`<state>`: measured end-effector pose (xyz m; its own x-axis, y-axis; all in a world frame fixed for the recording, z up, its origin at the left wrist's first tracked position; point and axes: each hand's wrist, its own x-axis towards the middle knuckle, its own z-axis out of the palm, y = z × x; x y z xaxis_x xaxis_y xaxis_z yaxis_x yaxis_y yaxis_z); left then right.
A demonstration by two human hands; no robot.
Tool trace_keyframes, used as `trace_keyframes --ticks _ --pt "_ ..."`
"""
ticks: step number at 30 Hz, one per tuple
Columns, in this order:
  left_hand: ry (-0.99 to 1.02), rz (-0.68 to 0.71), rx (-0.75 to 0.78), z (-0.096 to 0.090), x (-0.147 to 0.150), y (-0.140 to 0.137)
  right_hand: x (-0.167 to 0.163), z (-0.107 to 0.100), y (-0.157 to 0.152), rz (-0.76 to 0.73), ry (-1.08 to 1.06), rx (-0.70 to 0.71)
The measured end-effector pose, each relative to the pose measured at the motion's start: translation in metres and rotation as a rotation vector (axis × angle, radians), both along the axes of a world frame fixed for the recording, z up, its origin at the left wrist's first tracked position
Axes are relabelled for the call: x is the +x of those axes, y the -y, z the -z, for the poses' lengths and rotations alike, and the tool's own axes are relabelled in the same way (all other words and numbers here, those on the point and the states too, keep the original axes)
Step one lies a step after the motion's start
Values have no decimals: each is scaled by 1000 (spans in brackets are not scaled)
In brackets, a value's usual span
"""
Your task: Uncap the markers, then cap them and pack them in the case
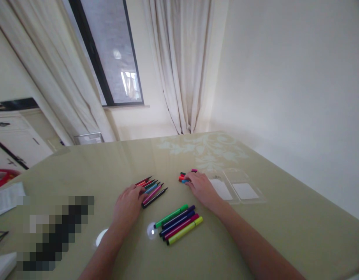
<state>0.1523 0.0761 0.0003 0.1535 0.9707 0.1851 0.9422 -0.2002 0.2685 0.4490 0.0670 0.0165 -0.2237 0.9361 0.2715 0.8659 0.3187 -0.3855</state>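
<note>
Several uncapped felt-tip markers (152, 189) lie fanned on the table, dark tips pointing to the far right. My left hand (129, 202) curls round their near ends, thumb and fingers on the barrels. To the right, my right hand (201, 186) has its bent fingers on a small cluster of loose marker caps (182, 178), red, orange, green and blue; part of the cluster is hidden under the fingers. A pink cap (194, 170) lies just beyond the fingertips. Between my forearms, several capped markers (181, 224) in green, purple, blue, magenta and yellow lie side by side.
An open clear plastic case (240, 196) with white inserts lies right of my right hand. Papers (8, 199) and a pixelated dark object (55, 233) are on the left of the table (284, 237). A wall borders the right side; curtains hang behind.
</note>
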Motion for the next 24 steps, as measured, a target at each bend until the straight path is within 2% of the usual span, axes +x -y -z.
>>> trace_keyframes --ticks 5,9,24 --pt "179 94 98 2 6 -2 -4 5 1 -97 -181 139" --pt "346 176 96 0 18 0 -6 3 4 -140 -308 183" --pt "430 260 78 -1 31 10 -14 1 10 -206 -383 139"
